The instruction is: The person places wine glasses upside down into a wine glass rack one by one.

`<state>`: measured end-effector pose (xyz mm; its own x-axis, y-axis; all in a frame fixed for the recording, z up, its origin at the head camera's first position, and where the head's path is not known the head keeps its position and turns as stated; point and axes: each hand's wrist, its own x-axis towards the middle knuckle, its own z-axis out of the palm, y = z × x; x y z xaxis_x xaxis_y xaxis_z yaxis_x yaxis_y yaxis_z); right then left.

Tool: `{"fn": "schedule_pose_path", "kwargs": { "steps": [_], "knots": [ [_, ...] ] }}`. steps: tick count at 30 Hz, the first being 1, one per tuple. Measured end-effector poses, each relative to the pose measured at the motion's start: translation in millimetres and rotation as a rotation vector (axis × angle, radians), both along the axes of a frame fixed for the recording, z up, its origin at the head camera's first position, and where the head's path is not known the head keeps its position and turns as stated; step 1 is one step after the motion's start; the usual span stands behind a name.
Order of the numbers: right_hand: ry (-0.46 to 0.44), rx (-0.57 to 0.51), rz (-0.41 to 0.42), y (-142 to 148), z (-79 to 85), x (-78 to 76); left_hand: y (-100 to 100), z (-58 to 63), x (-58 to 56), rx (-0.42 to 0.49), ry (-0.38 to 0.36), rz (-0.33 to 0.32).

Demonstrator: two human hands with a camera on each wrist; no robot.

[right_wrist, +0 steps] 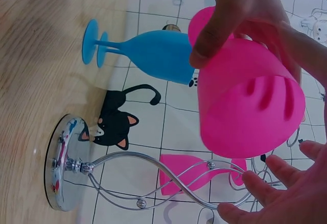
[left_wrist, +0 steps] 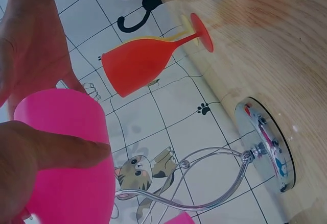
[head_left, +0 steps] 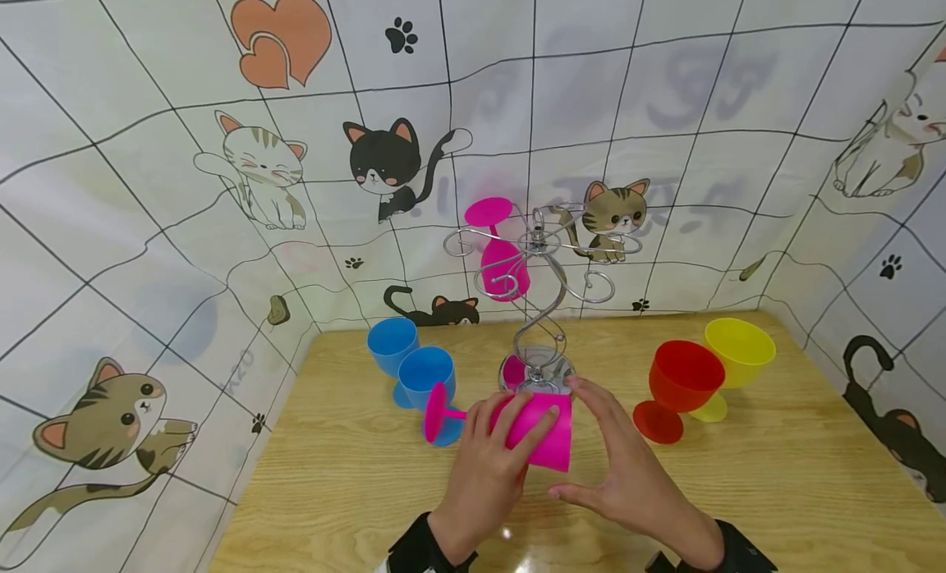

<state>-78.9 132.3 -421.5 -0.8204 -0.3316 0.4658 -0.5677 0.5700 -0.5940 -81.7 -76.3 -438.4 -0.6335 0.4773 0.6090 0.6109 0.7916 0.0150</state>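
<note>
A pink plastic goblet (head_left: 543,442) lies sideways in my left hand (head_left: 488,458), which grips its bowl; its foot points left and its mouth right. My right hand (head_left: 628,470) is beside the mouth, fingers spread and holding nothing. In the right wrist view, that goblet's open mouth (right_wrist: 255,117) faces the right hand's fingers (right_wrist: 283,170). Behind the hands stands a silver wire goblet rack (head_left: 550,310) on a round mirrored base (head_left: 557,368). From its left side hangs another pink goblet (head_left: 506,265), upside down.
Two blue goblets (head_left: 429,372) stand upright left of the rack. A red goblet (head_left: 686,376) and a yellow goblet (head_left: 741,351) stand upright on the right. Everything is on a wooden table (head_left: 318,474), with a cat-print cloth (head_left: 488,97) behind it.
</note>
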Motion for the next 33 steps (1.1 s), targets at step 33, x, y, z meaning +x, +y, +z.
{"fn": "schedule_pose_path", "kwargs": {
  "steps": [33],
  "knots": [
    [-0.035, 0.202, -0.004, -5.9, -10.1, -5.1, 9.0, -10.7, 4.0, -0.189, 0.004, -0.036]
  ]
}}
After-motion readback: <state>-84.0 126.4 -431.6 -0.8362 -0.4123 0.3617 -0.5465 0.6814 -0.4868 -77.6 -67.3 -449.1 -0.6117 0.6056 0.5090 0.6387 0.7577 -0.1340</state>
